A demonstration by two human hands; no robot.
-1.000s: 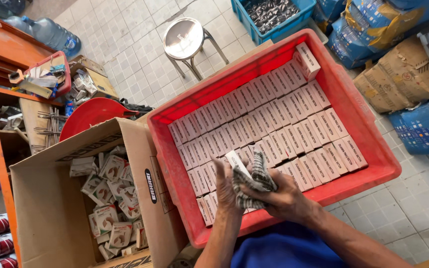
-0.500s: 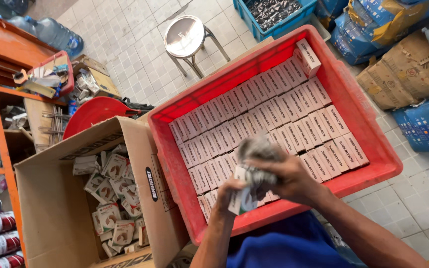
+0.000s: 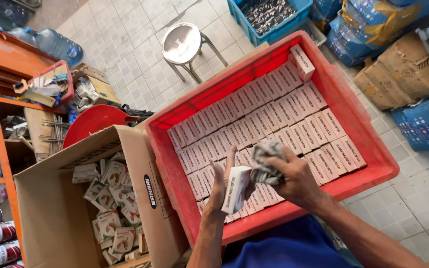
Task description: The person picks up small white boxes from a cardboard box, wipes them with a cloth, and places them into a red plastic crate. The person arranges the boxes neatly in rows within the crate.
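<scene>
Hands meet over the near edge of a red plastic crate [image 3: 373,149]. The left hand [image 3: 223,184] holds a small white box [image 3: 235,189] upright, with the palm behind it and the fingers stretched up along its back, so this hand is only partly closed around the box. The right hand [image 3: 294,176] is closed on a crumpled grey-and-white packet [image 3: 265,161], which looks like soft plastic wrapping; the packet touches the top of the white box. Whether the packet is already partly inside the box, I cannot tell.

Both things are in the air, just above the front rows of the crate. The crate itself is filled with many identical white boxes [image 3: 274,119] that stand in tight rows, and one more box [image 3: 302,60] lies at the far corner, a little apart from the rows.

To the left of the crate, touching its side, stands an open cardboard carton [image 3: 50,218]. Inside it lies a loose heap of small flat packets [image 3: 110,198] in white and green. Behind the carton a round red lid [image 3: 93,124] is seen, and beyond it, on the tiled floor [image 3: 125,44], a metal stool [image 3: 182,44]. A blue crate [image 3: 274,30] with dark metal parts stands at the top, and blue sacks [image 3: 373,25] and brown sacks [image 3: 398,74] lie on the right. An orange shelf [image 3: 6,54] runs along the left edge.
</scene>
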